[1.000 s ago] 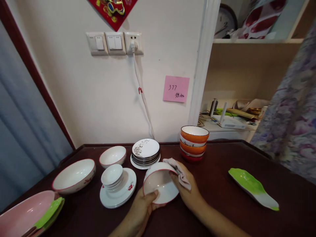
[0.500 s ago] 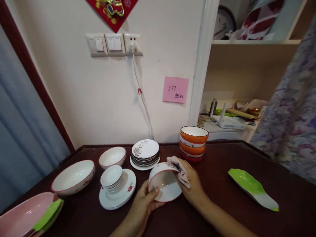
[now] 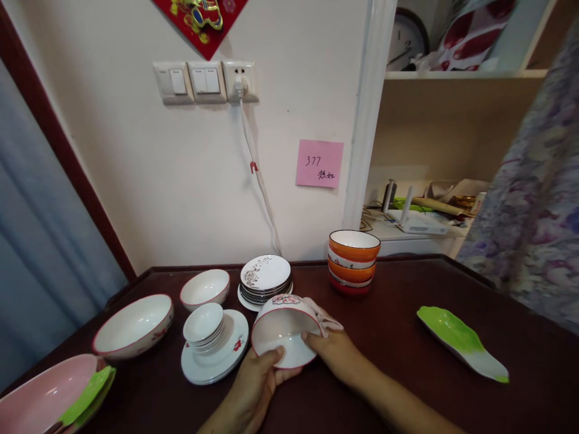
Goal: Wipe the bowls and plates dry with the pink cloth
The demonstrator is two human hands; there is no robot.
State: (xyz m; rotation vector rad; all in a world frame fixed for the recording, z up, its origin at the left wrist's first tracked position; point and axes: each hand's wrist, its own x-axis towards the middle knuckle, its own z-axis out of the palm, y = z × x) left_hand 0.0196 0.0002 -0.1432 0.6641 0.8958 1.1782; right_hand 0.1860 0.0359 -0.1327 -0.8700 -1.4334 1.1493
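Note:
A white bowl [image 3: 287, 334] with a red rim and a floral pattern is tilted on its side, its opening facing me. My left hand [image 3: 257, 377] grips its lower left edge, thumb over the rim. My right hand [image 3: 337, 355] holds its right side, with the thumb inside the rim and a pale pink cloth [image 3: 323, 314] pressed against the outside by the fingers, which are mostly hidden. Just behind the bowl is a stack of patterned plates [image 3: 266, 272]. To the left, small white dishes [image 3: 203, 324] are stacked on white plates [image 3: 233, 349].
Stacked orange and white bowls [image 3: 353, 262] stand at the back. A green leaf-shaped dish [image 3: 461, 343] lies right. Further left are two white bowls, one larger [image 3: 133, 325] and one smaller [image 3: 205, 288], and a pink dish [image 3: 49, 389] with a green leaf-shaped piece [image 3: 88, 395].
The bowl has shifted slightly left and turned in my hands. My right hand has moved down and left; its thumb now lies inside the rim, with the cloth behind the bowl's right side.

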